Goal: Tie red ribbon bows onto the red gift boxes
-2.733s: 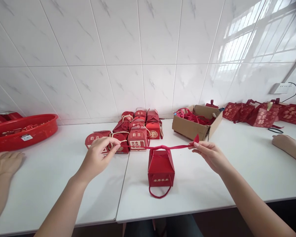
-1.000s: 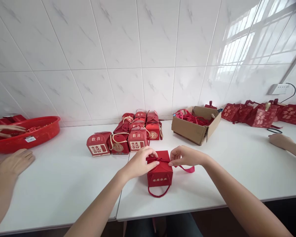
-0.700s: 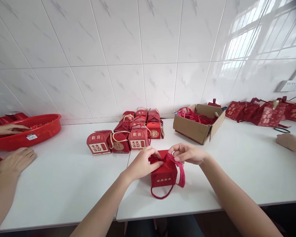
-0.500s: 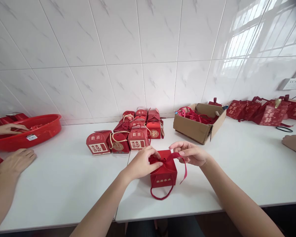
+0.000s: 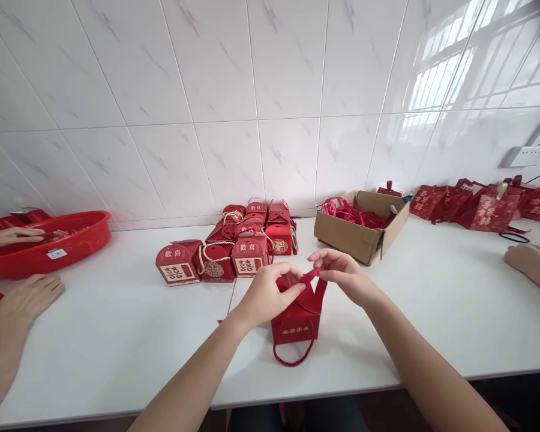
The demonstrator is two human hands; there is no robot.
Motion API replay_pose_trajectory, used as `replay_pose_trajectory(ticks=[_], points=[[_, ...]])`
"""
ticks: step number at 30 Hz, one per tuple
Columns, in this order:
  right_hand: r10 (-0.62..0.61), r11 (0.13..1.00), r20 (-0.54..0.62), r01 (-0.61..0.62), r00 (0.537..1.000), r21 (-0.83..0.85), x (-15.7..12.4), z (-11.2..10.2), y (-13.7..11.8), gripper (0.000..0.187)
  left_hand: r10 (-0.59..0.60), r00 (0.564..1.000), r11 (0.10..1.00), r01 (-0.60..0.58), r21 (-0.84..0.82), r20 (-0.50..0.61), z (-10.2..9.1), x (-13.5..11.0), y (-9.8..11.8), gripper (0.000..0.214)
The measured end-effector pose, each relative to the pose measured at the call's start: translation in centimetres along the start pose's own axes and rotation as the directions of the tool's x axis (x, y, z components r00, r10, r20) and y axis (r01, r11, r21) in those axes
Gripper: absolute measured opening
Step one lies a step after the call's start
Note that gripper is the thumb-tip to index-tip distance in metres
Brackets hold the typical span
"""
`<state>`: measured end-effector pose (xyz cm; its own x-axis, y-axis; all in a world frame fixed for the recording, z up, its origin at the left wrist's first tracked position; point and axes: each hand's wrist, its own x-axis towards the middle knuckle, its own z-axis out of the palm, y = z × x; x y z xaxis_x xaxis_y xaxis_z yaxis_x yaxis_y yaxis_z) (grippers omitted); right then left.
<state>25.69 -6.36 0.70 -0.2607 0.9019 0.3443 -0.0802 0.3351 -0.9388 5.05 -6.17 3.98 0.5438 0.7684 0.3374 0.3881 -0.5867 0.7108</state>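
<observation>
A small red gift box (image 5: 296,324) with gold characters stands upright on the white table, its twisted cord handle hanging down in front. Above its top, a red ribbon (image 5: 320,292) is pinched between both hands. My left hand (image 5: 272,292) is closed on the ribbon at the box's upper left, thumb and fingers together. Thumb and fingertips of my right hand (image 5: 342,273) grip a raised part of the ribbon at the upper right. The left fingers hide part of the box's top.
Several decorated red boxes (image 5: 175,264) stand behind on the left. A cardboard box (image 5: 346,235) of red ribbons lies back right. Red bags (image 5: 490,207) lean by the wall. At left, another person's hands are around a red basin (image 5: 87,237); another hand (image 5: 528,264) rests at right.
My right hand has lifted the ribbon from the loose end at the right to a raised loop above the box. My left hand has shifted slightly right along with the ribbon.
</observation>
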Motion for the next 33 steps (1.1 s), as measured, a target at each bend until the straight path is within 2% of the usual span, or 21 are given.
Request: replay_pose_trajectory(ticks=[2,3,5,7,8,11,13,16,19,23,26,28,33], points=[[-0.136,0.965,-0.105,0.108,0.985,-0.237,-0.2,0.1,-0.2,0.023,0.04,0.995,0.996,-0.033,0.078,-0.094,0.5,0.2,-0.1,0.005],[-0.215,0.913,-0.137,0.15,0.967,-0.379,-0.4,0.1,-0.3,0.022,0.081,0.987,0.989,-0.062,0.134,-0.14,0.7,0.3,-0.2,0.006],[-0.343,0.759,-0.123,0.198,0.931,-0.62,-0.7,0.0,-0.5,0.023,0.178,0.96,0.96,-0.12,0.254,-0.215,1.0,0.5,-0.5,0.01],[-0.378,0.661,-0.071,0.215,0.923,-0.719,-0.8,-0.3,-0.5,0.022,0.251,0.932,0.932,-0.161,0.323,-0.26,1.2,0.5,-1.0,0.013],[-0.365,0.668,-0.074,0.205,0.928,-0.716,-0.8,-0.5,-0.5,0.026,0.273,0.922,0.928,-0.177,0.329,-0.274,1.4,0.5,-1.2,0.014],[-0.229,0.819,-0.208,0.072,0.951,-0.57,-0.5,-0.8,-0.4,0.054,0.308,0.899,0.932,-0.219,0.29,-0.31,1.7,0.4,-1.7,0.013],[-0.071,0.882,-0.225,-0.044,0.972,-0.469,-0.2,-0.7,-0.3,0.053,0.32,0.889,0.934,-0.237,0.267,-0.329,1.8,0.4,-1.8,0.013],[0.157,0.919,-0.026,-0.156,0.987,-0.361,0.0,-0.2,-0.1,0.049,0.311,0.883,0.941,-0.233,0.246,-0.352,2.0,0.4,-1.9,0.012],[0.275,0.934,0.136,-0.232,0.952,-0.271,-0.2,0.2,0.0,0.049,0.305,0.885,0.941,-0.225,0.252,-0.352,2.1,0.5,-1.9,0.012],[0.312,0.945,0.205,-0.282,0.928,-0.163,-0.3,0.2,0.0,0.038,0.327,0.884,0.926,-0.229,0.301,-0.334,2.1,0.6,-2.2,0.016],[0.26,0.964,0.164,-0.247,0.952,-0.095,-0.3,-0.3,0.0,0.036,0.303,0.88,0.936,-0.203,0.287,-0.366,2.1,0.5,-2.5,0.014],[0.247,0.968,0.143,-0.239,0.958,-0.07,-0.2,-0.5,0.0,0.034,0.264,0.878,0.951,-0.167,0.262,-0.399,2.1,0.5,-2.6,0.012],[0.326,0.945,0.148,-0.326,0.934,-0.023,0.0,0.1,0.4,0.037,0.109,0.892,0.991,-0.063,0.118,-0.438,2.2,0.5,-2.5,0.01]])
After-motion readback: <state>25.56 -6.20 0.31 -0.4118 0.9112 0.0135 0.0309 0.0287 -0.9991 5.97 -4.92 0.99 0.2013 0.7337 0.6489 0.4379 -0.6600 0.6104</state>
